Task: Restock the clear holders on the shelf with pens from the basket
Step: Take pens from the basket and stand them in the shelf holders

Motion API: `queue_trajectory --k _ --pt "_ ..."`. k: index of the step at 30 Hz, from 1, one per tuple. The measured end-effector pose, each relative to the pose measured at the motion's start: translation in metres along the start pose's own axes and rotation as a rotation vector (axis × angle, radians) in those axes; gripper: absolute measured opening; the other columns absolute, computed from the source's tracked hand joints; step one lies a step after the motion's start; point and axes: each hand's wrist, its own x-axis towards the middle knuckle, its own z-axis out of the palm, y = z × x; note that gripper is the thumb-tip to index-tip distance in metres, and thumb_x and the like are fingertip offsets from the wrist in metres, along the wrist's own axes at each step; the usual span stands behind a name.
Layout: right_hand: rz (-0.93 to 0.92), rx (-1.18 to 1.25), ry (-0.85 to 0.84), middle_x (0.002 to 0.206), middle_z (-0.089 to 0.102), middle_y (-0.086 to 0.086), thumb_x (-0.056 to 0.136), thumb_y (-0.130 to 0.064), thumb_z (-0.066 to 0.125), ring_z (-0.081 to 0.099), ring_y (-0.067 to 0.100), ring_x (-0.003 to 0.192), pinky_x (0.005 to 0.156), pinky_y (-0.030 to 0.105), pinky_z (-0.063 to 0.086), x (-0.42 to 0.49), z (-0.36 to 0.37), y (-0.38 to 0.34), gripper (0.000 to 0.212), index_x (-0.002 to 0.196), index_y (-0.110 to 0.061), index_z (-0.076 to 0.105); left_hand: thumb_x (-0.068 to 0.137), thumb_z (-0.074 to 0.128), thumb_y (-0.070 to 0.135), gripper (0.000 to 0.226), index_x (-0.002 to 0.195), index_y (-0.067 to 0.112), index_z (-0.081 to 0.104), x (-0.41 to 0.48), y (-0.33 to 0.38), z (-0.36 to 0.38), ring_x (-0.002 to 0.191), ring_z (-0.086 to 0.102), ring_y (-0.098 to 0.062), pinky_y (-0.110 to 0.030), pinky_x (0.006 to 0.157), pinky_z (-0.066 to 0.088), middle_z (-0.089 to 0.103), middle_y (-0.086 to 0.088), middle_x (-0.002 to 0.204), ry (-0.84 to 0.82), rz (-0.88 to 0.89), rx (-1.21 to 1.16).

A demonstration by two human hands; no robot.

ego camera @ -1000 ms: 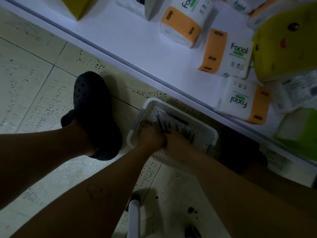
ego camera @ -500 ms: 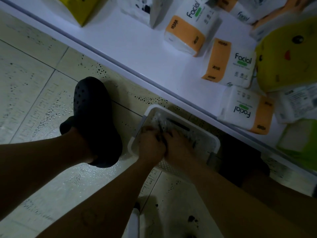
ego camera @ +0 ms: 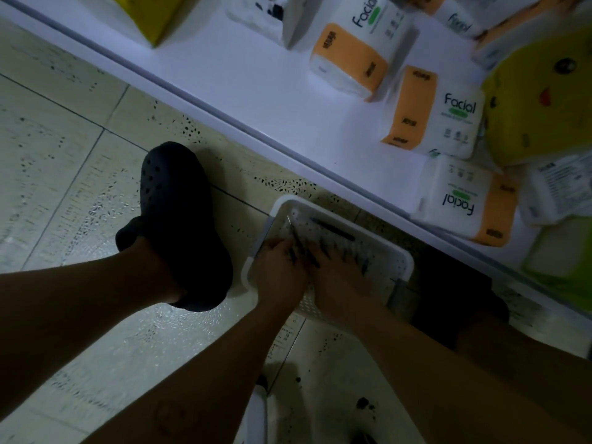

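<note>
Your left hand [ego camera: 282, 267] has fingers curled round a few pens [ego camera: 296, 241]. The right hand [ego camera: 342, 274] lies over more, too dim to tell if it grips. Both are down in the basket [ego camera: 280, 202] on the floor, so you're gathering. Next, I reckon, bunch them tight and lift to the holders, which aren't in view.

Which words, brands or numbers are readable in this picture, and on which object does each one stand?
"Facial": upper tissue pack, tilted.
"Facial": far tissue pack at the top edge.
"Facial": middle tissue pack.
"Facial": lower tissue pack, upside down.
Too blurred to read: the small print under each logo, the dark marks on the orange sides, the fine print on the white package.
</note>
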Motion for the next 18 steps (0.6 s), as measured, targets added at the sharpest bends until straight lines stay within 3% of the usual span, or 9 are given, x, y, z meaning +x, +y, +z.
queue_trajectory --k 2,4,6,10,13,15,18 --pt "0.021 -0.032 0.013 0.158 0.016 0.001 0.096 -0.027 0.048 0.025 0.029 0.139 0.116 0.047 0.017 -0.001 -0.002 -0.002 0.071 0.154 -0.024 0.008 0.090 0.056 0.004 0.015 0.084 0.002 0.069 0.003 0.003 0.001 0.071 0.053 -0.008 -0.009 0.077 0.042 0.067 -0.010 0.085 -0.073 -0.015 -0.021" --pt "0.041 -0.049 0.011 0.155 0.021 0.003 0.096 -0.028 0.046 0.028 0.029 0.137 0.114 0.046 0.021 0.001 -0.003 -0.003 0.071 0.154 -0.021 0.007 0.092 0.054 0.006 0.016 0.084 0.001 0.066 0.005 0.005 0.004 0.064 0.044 0.001 0.000 0.067 0.038 0.059 -0.002 0.076 -0.136 -0.086 -0.053" --pt "0.022 -0.061 0.014 0.152 0.026 0.004 0.097 -0.027 0.043 0.032 0.029 0.133 0.111 0.046 0.025 0.005 -0.001 -0.004 0.065 0.153 -0.019 0.012 0.093 0.052 0.006 0.016 0.087 0.001 0.065 0.007 0.002 0.008 0.066 0.049 -0.005 -0.008 0.064 0.043 0.059 -0.001 0.078 -0.167 -0.157 -0.097" --pt "0.024 -0.110 0.006 0.148 0.033 0.006 0.097 -0.031 0.044 0.037 0.030 0.129 0.107 0.046 0.029 0.011 0.006 -0.009 0.059 0.150 -0.017 0.024 0.092 0.051 0.005 0.018 0.087 -0.004 0.066 0.011 -0.001 0.009 0.072 0.061 -0.025 -0.035 0.066 0.051 0.066 -0.014 0.081 -0.122 -0.240 -0.184" --pt "0.036 -0.141 0.002 0.147 0.033 0.007 0.095 -0.033 0.049 0.037 0.030 0.129 0.107 0.047 0.031 0.014 0.009 -0.012 0.065 0.150 -0.015 0.022 0.095 0.052 0.011 0.020 0.088 0.005 0.070 0.009 0.003 0.006 0.070 0.060 -0.013 -0.028 0.071 0.051 0.070 -0.009 0.085 -0.064 -0.182 -0.171" --pt "0.042 -0.135 0.028 0.146 0.035 0.009 0.094 -0.036 0.050 0.037 0.029 0.130 0.107 0.045 0.031 0.016 0.009 -0.017 0.065 0.149 -0.013 0.023 0.095 0.053 0.011 0.019 0.098 0.009 0.071 0.006 0.004 0.006 0.075 0.056 -0.004 -0.019 0.072 0.045 0.070 -0.005 0.098 -0.044 -0.188 -0.189" --pt "0.049 -0.127 0.001 0.150 0.031 0.012 0.094 -0.040 0.050 0.032 0.030 0.135 0.111 0.046 0.027 0.018 0.008 -0.021 0.069 0.150 -0.011 0.021 0.095 0.055 0.013 0.021 0.108 0.015 0.071 0.000 0.001 0.005 0.098 0.059 -0.012 -0.026 0.087 0.046 0.065 -0.004 0.115 -0.017 -0.180 -0.182"
